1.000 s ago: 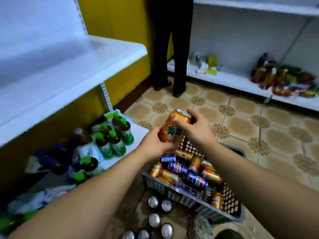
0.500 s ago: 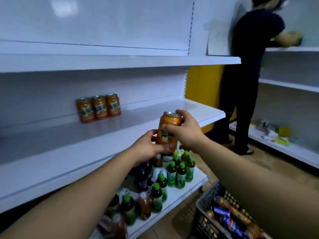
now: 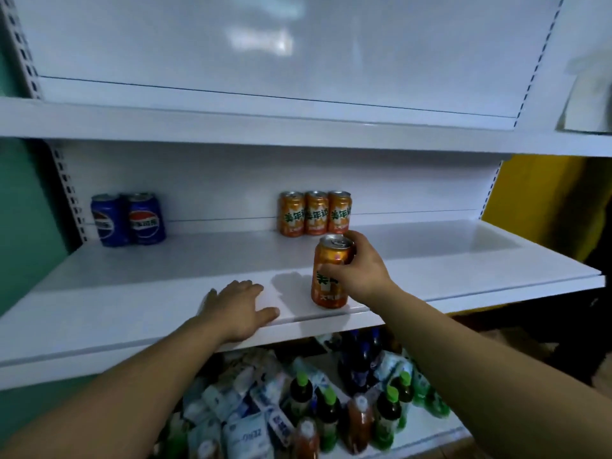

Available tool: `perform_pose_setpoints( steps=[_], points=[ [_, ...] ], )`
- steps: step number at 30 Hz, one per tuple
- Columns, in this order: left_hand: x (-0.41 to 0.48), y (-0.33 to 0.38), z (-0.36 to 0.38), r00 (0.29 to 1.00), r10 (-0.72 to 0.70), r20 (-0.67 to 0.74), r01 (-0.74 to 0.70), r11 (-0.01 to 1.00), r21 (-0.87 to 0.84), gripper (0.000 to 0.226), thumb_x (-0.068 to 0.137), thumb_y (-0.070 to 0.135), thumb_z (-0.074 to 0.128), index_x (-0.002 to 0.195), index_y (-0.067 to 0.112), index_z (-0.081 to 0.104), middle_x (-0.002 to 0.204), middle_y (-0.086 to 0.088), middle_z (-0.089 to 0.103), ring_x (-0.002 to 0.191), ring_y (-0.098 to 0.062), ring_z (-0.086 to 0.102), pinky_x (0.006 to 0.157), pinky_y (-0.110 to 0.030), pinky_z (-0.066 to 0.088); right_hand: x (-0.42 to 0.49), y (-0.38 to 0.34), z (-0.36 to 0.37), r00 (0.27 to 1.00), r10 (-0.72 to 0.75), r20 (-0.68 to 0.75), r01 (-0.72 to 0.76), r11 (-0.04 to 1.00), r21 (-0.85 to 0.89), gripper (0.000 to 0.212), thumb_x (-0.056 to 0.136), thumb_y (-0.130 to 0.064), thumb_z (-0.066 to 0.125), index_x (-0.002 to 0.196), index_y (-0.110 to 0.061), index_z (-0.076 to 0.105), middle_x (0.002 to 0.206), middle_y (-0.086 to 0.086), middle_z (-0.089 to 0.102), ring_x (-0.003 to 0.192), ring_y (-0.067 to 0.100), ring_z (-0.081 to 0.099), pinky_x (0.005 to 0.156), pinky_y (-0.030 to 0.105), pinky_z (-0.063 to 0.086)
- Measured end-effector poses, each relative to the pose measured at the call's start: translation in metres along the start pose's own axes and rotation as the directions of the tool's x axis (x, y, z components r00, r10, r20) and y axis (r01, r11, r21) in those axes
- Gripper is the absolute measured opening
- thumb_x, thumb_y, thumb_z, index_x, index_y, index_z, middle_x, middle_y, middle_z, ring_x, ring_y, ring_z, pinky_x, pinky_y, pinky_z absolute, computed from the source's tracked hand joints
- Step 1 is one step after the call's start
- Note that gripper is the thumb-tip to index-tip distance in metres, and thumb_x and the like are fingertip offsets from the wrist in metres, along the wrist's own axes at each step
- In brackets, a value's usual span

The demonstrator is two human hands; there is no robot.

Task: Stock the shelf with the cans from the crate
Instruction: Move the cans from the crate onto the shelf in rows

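Item: orange can (image 3: 331, 273), upright at the front lip of the middle shelf (image 3: 149, 286), held by the right hand (image 3: 359, 276).

Nearest, lower shelf (image 3: 437, 433): green-capped bottles (image 3: 328, 409) standing; pale printed packets (image 3: 245, 412) heaped to their left. Middle shelf, front edge: left hand (image 3: 236, 309) lies flat, palm down, fingers straight, holding nothing. Just right of it stands the can: orange body, silver top with pull tab, green characters across the middle, pale lettering near the base, shadow cast to its left. The right hand's fingers and thumb curl round its upper half from the right side. Middle shelf, back: three matching orange cans (image 3: 314, 212) in a touching row; two blue cans (image 3: 129, 219) with red-white-blue emblems, well apart to the left. Farthest: white upper shelf (image 3: 231, 124) and back panel.
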State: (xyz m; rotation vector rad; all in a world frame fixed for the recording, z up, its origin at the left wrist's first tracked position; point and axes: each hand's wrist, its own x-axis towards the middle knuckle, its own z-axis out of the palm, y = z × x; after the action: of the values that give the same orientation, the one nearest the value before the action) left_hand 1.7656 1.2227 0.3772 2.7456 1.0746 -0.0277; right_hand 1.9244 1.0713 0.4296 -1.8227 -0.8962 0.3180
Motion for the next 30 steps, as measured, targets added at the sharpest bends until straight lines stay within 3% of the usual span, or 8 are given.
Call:
perform_pose_setpoints(
  steps=[2, 5, 8, 15, 22, 30],
  points=[
    [0.006, -0.006, 0.002, 0.997, -0.052, 0.050, 0.051, 0.998, 0.020, 0.078, 0.086, 0.074, 0.028, 0.151, 0.034, 0.013, 0.161, 0.006, 0.004, 0.147, -0.018, 0.003, 0.116, -0.052, 0.004, 0.013, 0.001, 0.010, 1.000, -0.013, 0.011, 0.013, 1.000, -0.008, 0.068, 0.082, -0.018, 0.074, 0.137, -0.026, 0.036, 0.113, -0.010, 0.045, 0.111, 0.016, 0.050, 0.099, 0.040, 0.045],
    [0.012, -0.008, 0.008, 0.996, -0.071, 0.050, 0.068, 0.997, 0.046, 0.078, 0.084, 0.078, 0.020, 0.150, 0.038, 0.007, 0.160, 0.009, -0.003, 0.147, -0.018, -0.005, 0.115, -0.057, -0.001, 0.033, 0.009, 0.026, 0.999, -0.024, 0.031, 0.023, 1.000, 0.010, 0.072, 0.084, -0.019, 0.073, 0.142, -0.028, 0.031, 0.119, -0.010, 0.046, 0.116, 0.017, 0.050, 0.102, 0.043, 0.044],
    [0.013, -0.010, 0.013, 0.998, -0.061, 0.023, 0.060, 0.997, 0.043, 0.079, 0.083, 0.079, 0.020, 0.150, 0.039, 0.007, 0.160, 0.009, -0.003, 0.147, -0.017, -0.006, 0.115, -0.056, -0.001, 0.052, 0.017, 0.038, 0.999, -0.028, 0.032, 0.027, 1.000, 0.006, 0.069, 0.086, -0.021, 0.071, 0.142, -0.027, 0.031, 0.133, -0.003, 0.051, 0.123, 0.021, 0.050, 0.104, 0.044, 0.043],
    [0.013, -0.011, 0.016, 0.998, -0.053, -0.036, 0.054, 0.998, 0.037, 0.079, 0.083, 0.078, 0.020, 0.150, 0.038, 0.010, 0.160, 0.009, 0.000, 0.147, -0.016, -0.004, 0.116, -0.055, 0.000, 0.097, 0.032, 0.063, 0.997, -0.076, -0.030, 0.074, 0.996, -0.048, 0.071, 0.082, -0.034, 0.073, 0.141, -0.029, 0.034, 0.135, 0.004, 0.048, 0.121, 0.026, 0.051, 0.104, 0.049, 0.043],
    [0.013, -0.010, 0.016, 0.997, -0.052, -0.049, 0.054, 0.998, 0.035, 0.078, 0.083, 0.078, 0.020, 0.150, 0.039, 0.009, 0.160, 0.009, 0.001, 0.147, -0.016, -0.004, 0.116, -0.055, 0.000, 0.135, 0.039, 0.080, 0.995, -0.082, -0.051, 0.078, 0.994, -0.082, 0.067, 0.084, -0.027, 0.072, 0.139, -0.024, 0.035, 0.132, 0.001, 0.055, 0.120, 0.026, 0.053, 0.103, 0.046, 0.044],
    [0.013, -0.012, 0.018, 0.998, -0.050, -0.050, 0.051, 0.999, 0.019, 0.079, 0.082, 0.078, 0.020, 0.150, 0.039, 0.008, 0.160, 0.009, 0.000, 0.147, -0.015, -0.006, 0.116, -0.054, -0.002, 0.167, 0.040, 0.092, 0.994, -0.086, -0.064, 0.076, 0.987, -0.140, 0.067, 0.087, -0.028, 0.068, 0.143, -0.018, 0.032, 0.140, 0.006, 0.049, 0.128, 0.028, 0.047, 0.107, 0.040, 0.038]
  ],
)
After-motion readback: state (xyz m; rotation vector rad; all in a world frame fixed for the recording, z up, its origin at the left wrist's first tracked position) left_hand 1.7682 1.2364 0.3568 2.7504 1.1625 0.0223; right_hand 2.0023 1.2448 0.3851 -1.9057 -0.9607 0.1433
